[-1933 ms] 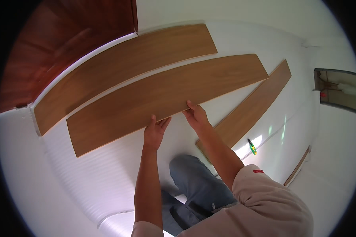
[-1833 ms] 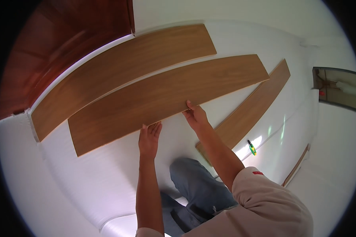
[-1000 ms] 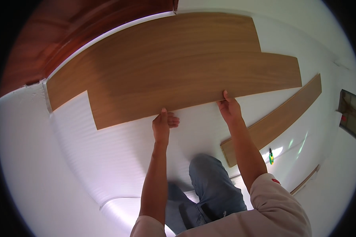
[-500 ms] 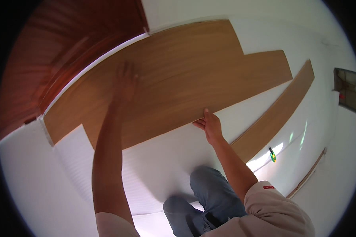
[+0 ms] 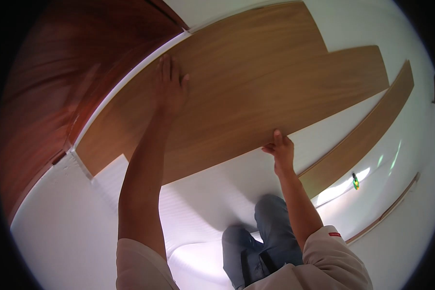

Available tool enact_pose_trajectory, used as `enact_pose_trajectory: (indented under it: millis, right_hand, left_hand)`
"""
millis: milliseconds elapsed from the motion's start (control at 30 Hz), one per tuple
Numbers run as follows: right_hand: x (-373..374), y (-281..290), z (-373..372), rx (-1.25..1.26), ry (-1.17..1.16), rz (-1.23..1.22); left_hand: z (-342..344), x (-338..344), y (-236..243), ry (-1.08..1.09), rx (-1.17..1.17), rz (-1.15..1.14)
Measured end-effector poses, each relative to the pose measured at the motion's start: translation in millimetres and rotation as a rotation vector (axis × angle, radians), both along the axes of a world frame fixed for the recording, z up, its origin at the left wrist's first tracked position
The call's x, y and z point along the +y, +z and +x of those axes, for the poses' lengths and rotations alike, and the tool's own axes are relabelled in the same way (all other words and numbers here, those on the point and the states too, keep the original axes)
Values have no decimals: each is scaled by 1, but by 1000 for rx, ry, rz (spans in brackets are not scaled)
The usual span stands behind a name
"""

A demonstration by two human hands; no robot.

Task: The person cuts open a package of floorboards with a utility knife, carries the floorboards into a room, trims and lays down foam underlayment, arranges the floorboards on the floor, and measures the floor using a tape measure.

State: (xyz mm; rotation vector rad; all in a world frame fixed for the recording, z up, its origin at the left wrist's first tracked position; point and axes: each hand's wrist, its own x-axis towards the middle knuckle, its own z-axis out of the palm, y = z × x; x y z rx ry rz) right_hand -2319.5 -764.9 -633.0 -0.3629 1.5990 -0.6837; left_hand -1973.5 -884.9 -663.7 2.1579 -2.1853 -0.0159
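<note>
We log the change first: the left hand [image 5: 173, 89] has left the front edge of the near plank [image 5: 275, 106] and now lies across the far plank [image 5: 246, 43], palm down, fingers spread, gripping nothing. How hard it presses, we can't tell.

The right hand [image 5: 282, 151] stays at the near plank's front edge, thumb tip on top of the board, other fingers loosely curled by the edge. We can't tell whether they pinch it from below or just rest there.

Bigger change: about two seconds ago we see a white gap between these two planks; now there's none visible. They lie long edge to long edge, ends staggered, the near plank jutting out further to the right. We judge that the boards meet, but the seam is too faint for us to say if it's fully locked or flush.

Both planks lie over the white floor sheet [image 5: 198, 191], the far one running alongside the red-brown door [image 5: 48, 82]. A third plank [image 5: 360, 142] lies apart at an angle, to the right, its lower end partly behind the right forearm. Beyond it we note a small green tool [image 5: 355, 182], likely a cutter, and a narrow wood strip [image 5: 389, 212] by the wall. Neither hand touches those.
</note>
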Motion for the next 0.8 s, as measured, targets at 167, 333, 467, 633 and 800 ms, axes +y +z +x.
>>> enact_pose_trajectory:
  millis: [167,333,467,633,800]
  right_hand:
    - [-5,7,7,23,35,45]
    - [-9,2,-9,82,226,177]
    - [-11,13,-5,125,217,231]
    - [-12,4,-8,180,225,251]
    - [-12,8,-11,246,293,276]
  left_hand:
    - [23,1,2,-150,123,-58]
    - [13,-5,-6,-164,119,-58]
    - [14,-5,-4,-157,174,-18]
    - [12,-6,-10,-170,189,-11]
    - [4,-6,-4,-182,146,32]
